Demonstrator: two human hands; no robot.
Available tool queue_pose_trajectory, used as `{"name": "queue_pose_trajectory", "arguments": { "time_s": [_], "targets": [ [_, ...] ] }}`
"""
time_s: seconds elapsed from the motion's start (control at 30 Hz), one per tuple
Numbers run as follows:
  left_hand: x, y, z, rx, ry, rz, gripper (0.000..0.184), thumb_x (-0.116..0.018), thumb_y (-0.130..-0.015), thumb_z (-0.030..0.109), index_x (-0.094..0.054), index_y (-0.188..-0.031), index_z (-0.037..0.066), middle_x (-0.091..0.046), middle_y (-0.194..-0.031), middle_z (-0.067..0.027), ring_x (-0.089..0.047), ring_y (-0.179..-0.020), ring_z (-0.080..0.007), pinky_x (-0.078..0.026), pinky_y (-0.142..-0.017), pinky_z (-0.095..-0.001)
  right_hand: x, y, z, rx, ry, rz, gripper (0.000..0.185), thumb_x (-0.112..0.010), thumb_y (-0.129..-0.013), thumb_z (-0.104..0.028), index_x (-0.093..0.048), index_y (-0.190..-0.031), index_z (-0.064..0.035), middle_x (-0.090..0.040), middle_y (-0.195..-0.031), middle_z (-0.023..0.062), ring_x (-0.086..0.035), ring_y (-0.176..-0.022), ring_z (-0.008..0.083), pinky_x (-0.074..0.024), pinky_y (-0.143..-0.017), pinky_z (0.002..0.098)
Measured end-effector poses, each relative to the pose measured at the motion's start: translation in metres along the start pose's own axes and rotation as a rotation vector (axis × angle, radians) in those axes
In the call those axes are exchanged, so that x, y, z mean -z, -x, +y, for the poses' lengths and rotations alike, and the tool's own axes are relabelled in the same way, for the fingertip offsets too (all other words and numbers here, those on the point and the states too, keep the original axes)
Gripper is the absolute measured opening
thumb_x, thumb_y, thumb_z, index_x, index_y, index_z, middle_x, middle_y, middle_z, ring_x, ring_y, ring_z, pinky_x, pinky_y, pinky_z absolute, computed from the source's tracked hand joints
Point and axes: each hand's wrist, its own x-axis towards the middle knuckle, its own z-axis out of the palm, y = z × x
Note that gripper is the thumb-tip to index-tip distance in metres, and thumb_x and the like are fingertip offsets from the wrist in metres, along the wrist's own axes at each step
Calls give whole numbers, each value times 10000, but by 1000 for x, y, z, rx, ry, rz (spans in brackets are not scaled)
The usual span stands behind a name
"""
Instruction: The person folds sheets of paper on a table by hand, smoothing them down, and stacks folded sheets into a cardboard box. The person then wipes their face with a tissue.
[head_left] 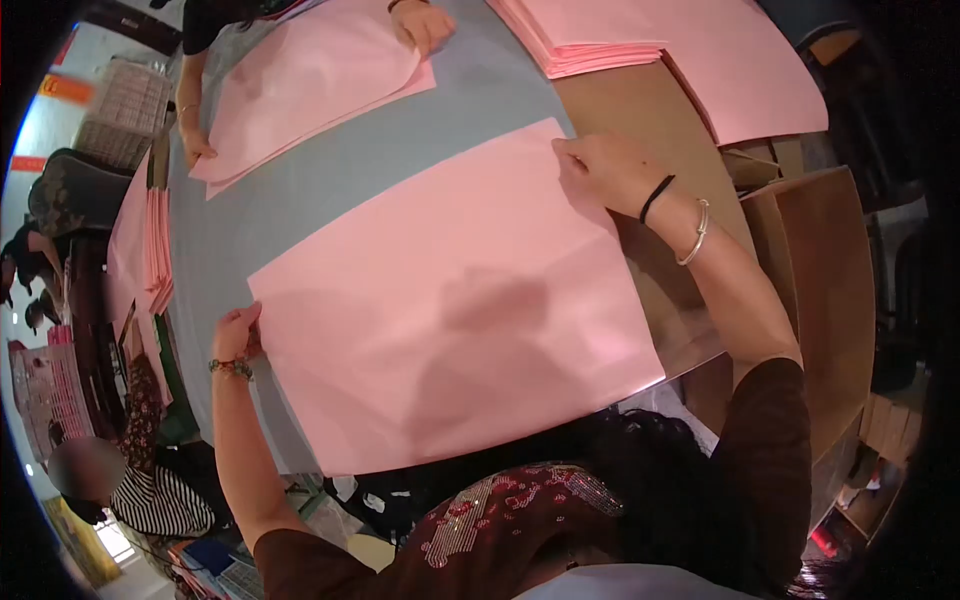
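Note:
A large pink paper sheet (440,290) lies in front of me across the grey table, its near edge reaching to my body. My left hand (237,332) pinches its left edge near the far left corner. At the far right corner, my right hand (600,168) has its fingers closed on the same sheet. A dark shadow falls over the middle of the paper. Whether it is one sheet or a few layers I cannot tell.
Across the grey table (400,140), another person's hands (425,25) hold a second pink sheet (310,85). Stacks of pink paper (600,55) rest on brown cardboard at the far right. A cardboard box (815,300) stands right. More pink paper (157,250) and a person in stripes are left.

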Motion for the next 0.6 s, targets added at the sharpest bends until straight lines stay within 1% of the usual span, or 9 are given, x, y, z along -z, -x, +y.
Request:
{"name": "queue_pose_trajectory", "arguments": {
  "time_s": [0.07,0.1,0.17,0.23,0.3,0.33,0.43,0.53,0.6],
  "targets": [
    [-11,20,15,3,-54,49,347,-723,-898,337,-592,-697,87,-587,-601,-18,-521,-437,-120,-366,-370,-281,4,4,-3,1,15,21,238,-524,-968,-267,-675,-957,-84,-632,-776,189,-599,-702,385,-461,-638,461],
    [10,-20,-15,-5,-5,-76,352,-730,-894,352,-603,-718,74,-583,-599,-28,-508,-431,-126,-364,-375,-283,5,4,-4,-5,33,47,233,-531,-963,-261,-675,-976,-79,-640,-801,198,-602,-720,399,-462,-649,464],
    [4,8,9,42,-83,-30,363,-724,-901,360,-606,-724,66,-578,-594,-37,-506,-434,-138,-368,-382,-288,-3,0,5,65,20,58,233,-536,-962,-256,-678,-992,-74,-640,-819,211,-605,-739,411,-462,-655,467],
    [6,21,22,57,-124,-123,352,-724,-906,353,-604,-742,65,-591,-616,-43,-523,-456,-142,-380,-384,-293,-7,-6,8,139,3,74,235,-541,-960,-251,-681,-1007,-69,-640,-838,223,-607,-757,423,-462,-661,471],
    [-5,29,22,101,139,-123,324,-730,-905,335,-607,-770,67,-611,-648,-46,-560,-490,-137,-410,-406,-275,-3,1,8,91,35,84,242,-549,-958,-238,-689,-1049,-64,-633,-845,238,-610,-775,435,-465,-665,470],
    [-4,28,20,109,147,-98,324,-730,-905,335,-607,-770,67,-611,-648,-46,-560,-490,-137,-410,-406,-275,-4,2,9,115,25,79,242,-549,-958,-238,-689,-1049,-64,-633,-845,238,-610,-775,435,-465,-665,470],
    [0,27,20,112,72,-79,298,-733,-905,321,-613,-796,71,-633,-678,-42,-609,-531,-148,-459,-445,-280,-3,2,7,85,1,69,277,-570,-955,-206,-679,-1172,-73,-592,-786,265,-583,-660,389,-442,-616,446],
    [-6,37,32,138,13,28,291,-693,-937,307,-633,-824,46,-641,-684,-50,-630,-577,-132,-492,-479,-276,-10,0,13,129,-6,120,300,-581,-952,-197,-666,-1215,-79,-571,-756,271,-568,-619,351,-435,-604,434],
    [-13,39,33,-236,-474,332,257,-703,-918,271,-640,-890,23,-673,-707,-89,-680,-641,-214,-541,-560,-338,-15,-5,19,112,-10,95,309,-582,-955,-193,-658,-1231,-79,-570,-754,273,-574,-619,349,-444,-611,433]
  ]
}}
